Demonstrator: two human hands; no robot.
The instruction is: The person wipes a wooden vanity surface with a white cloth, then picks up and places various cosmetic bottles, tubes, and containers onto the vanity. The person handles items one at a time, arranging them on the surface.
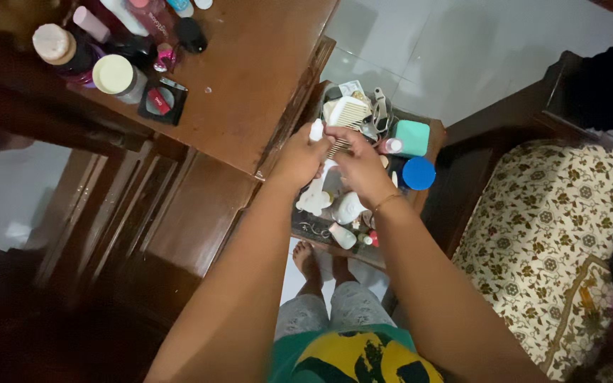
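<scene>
Looking straight down here, both hands meet over an open wooden drawer [431, 152] that's pulled out from a brown dresser [250, 78] and packed with toiletries. The left hand [299, 157] is curled around a small white bottle [316, 130], whose top pokes up just above the thumb side of the fist, so the fingers are pressed together around it rather than spread. The right hand [360, 162] is right beside it, practically touching, and pinches the handle end of a cream wide-tooth comb [348, 113]; the comb sticks up and away from the fingers, its toothed head sitting over the back of the drawer. I can't make out exactly which fingers do the pinching, since the back of the hand hides them. A thin bracelet [386, 202] sits on that wrist. Just past the right hand in the drawer there's a mint green box [413, 136] and a round blue lid [418, 173], and below the hands some white bottles [345, 213]. On the dresser top, well apart from the hands, stand jars and a black compact [162, 101]. A floral cushion [562, 234] is off to the right.
</scene>
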